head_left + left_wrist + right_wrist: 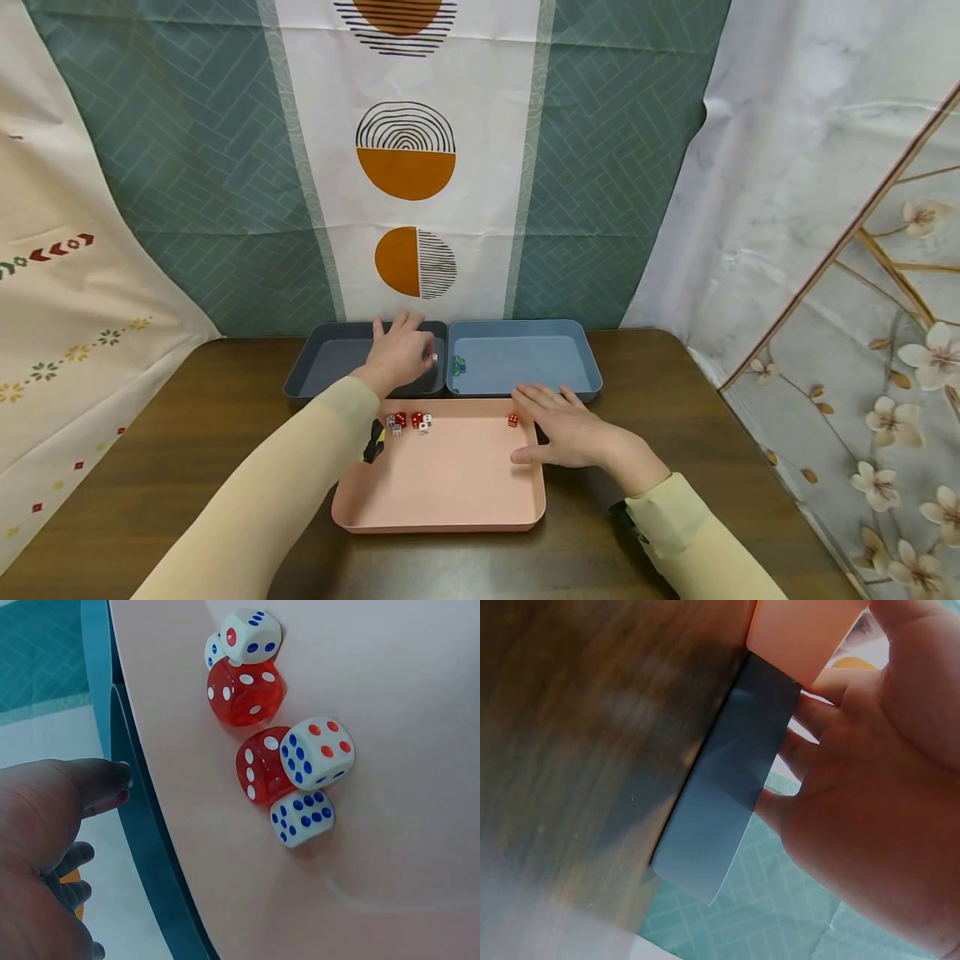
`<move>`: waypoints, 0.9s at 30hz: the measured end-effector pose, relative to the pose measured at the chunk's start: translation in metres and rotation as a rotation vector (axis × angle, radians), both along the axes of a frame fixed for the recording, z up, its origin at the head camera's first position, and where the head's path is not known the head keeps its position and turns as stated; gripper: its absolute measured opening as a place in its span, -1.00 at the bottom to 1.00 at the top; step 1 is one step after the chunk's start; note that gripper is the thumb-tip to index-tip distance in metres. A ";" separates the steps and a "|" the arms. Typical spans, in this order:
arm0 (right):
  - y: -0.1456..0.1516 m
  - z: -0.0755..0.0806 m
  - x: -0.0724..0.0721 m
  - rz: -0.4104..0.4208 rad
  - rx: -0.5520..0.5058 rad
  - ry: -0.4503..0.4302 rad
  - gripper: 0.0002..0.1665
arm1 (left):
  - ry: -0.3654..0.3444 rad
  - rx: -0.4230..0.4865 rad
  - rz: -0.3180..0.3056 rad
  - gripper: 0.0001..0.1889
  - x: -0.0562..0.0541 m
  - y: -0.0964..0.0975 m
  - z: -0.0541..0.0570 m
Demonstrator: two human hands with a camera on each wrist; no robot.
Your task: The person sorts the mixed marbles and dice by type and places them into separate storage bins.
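Over the dark grey tray point(330, 362), my left hand point(397, 354) pinches a small white die point(434, 357) between thumb and index finger, the other fingers extended. In the left wrist view, the thumb and index fingertips of that hand point(52, 825) meet beside the tray edge, the die mostly hidden. Red dice point(246, 694) and white dice point(317, 752) cluster at the upper left of the pink tray point(450, 492). My right hand point(570, 429) is spread, palm down, over that tray's right edge, its fingers close to a lone red die point(512, 421).
Right of the dark tray stands a blue tray point(525, 358) with small green-blue translucent pieces point(459, 365) at its left end. All three trays sit close together on a brown wooden table point(652, 375). Patterned cloth point(480, 275) hangs behind the table.
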State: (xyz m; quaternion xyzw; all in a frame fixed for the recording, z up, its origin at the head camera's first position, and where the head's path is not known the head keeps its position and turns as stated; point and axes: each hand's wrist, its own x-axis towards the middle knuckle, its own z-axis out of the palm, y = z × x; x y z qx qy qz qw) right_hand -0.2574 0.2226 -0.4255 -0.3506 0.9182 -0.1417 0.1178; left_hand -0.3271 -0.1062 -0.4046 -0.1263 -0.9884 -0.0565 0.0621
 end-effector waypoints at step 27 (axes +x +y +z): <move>0.000 0.003 0.002 -0.007 0.004 -0.005 0.25 | -0.026 -0.014 0.018 -0.96 -0.006 0.010 -0.009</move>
